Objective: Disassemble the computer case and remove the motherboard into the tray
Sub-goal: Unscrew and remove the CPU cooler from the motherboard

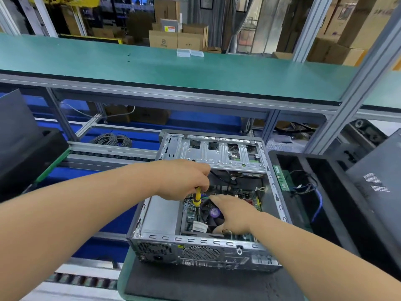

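Warehouse workbench, green shelf (173, 68) across upper frame, cardboard boxes (178, 39) behind. Open computer case (201, 248) sits lower centre on a dark mat (195, 283), side panel off, motherboard (243, 195) still inside. Black tray (338, 192) at right of case holds a green card and cables. Left hand (184, 179), centre frame, fingers curled around a yellow-handled screwdriver (197, 197) pointing down into the case. Right hand (234, 213) lies flat, fingers straight, over the CPU fan (211, 213).
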